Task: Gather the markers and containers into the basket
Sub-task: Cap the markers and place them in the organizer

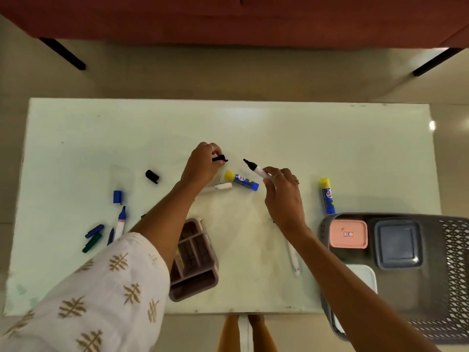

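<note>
Near the desk's [76,128] left edge, two loose caps, a blue cap [94,231] and a green cap [91,243], are lying side by side, with a blue marker [120,223] and a blue clip [117,197] just beyond them. A black cap [152,176] is resting alone further in. A brown organizer [194,260] is sitting at the front edge, partly under the left sleeve [101,288]. The left hand [201,165] is pinching a second black cap [219,158] in its grip. A white marker [217,188] is lying beneath that wrist, touching one glue stick [241,180]. The right hand [283,191] is grasping an uncapped black marker [255,168]. Another white marker [294,260] is lying under the right forearm. A second glue stick [327,196] is lying by the grey basket [456,250] at the right front corner, which is holding a pink container [349,234] and a grey container [398,243].
</note>
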Demonstrator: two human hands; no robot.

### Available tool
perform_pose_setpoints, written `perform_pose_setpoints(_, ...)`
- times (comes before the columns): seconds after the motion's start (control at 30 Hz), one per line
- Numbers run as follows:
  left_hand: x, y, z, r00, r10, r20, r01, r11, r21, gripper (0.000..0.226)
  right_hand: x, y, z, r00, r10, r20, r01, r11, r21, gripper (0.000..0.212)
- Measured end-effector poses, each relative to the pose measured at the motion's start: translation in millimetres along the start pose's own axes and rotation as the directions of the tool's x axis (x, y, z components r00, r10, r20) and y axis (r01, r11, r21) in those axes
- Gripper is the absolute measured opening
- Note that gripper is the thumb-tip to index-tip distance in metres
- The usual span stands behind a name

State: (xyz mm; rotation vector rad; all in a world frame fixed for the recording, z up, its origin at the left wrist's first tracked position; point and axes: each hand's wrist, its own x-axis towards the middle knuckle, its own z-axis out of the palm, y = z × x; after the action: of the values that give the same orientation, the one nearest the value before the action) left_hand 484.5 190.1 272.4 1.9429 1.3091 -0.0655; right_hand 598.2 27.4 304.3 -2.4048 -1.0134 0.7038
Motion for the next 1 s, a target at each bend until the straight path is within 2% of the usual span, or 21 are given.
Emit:
perform_pose_setpoints(0.1,-23,10,-17,0.998,0.004,0.058,0.006,0.986,-0.167,0.014,-7,-5,-8,1.0,-0.001,0.015,0.0,0.998,0.055,0.031)
perform_pose_setpoints(0.23,-72,12,-39,0.989,0.061,0.137,-0.01,0.936,-0.351,0.012,-32,-10,-24,0.996,-0.084,-0.01,0.084,0.99,0.113,0.028)
perform_pose_setpoints(0.43,-145,9,-54,0.978,-0.008,0.206,0.134,0.783,-0.607,0.018,-87,-16,-42,0.978,-0.191,0.085,0.186,0.98,0.066,0.028)
perform_pose_setpoints(0.73,-207,13,-62,0.982,0.001,0.187,0.141,0.653,-0.744,0.018,-136,-32,-58,0.951,-0.304,0.062,0.3,0.952,0.058,0.027)
perform_pose_setpoints(0.87,-226,11,-60,0.982,0.006,0.188,0.136,0.669,-0.731,0.018,-147,-32,-63,0.937,-0.346,0.053,0.344,0.938,0.041,0.027)
perform_pose_setpoints(1.0,-242,15,-54,0.983,0.001,0.182,0.128,0.708,-0.695,0.019,-156,-34,-64,0.908,-0.405,0.104,0.409,0.912,-0.016,0.026)
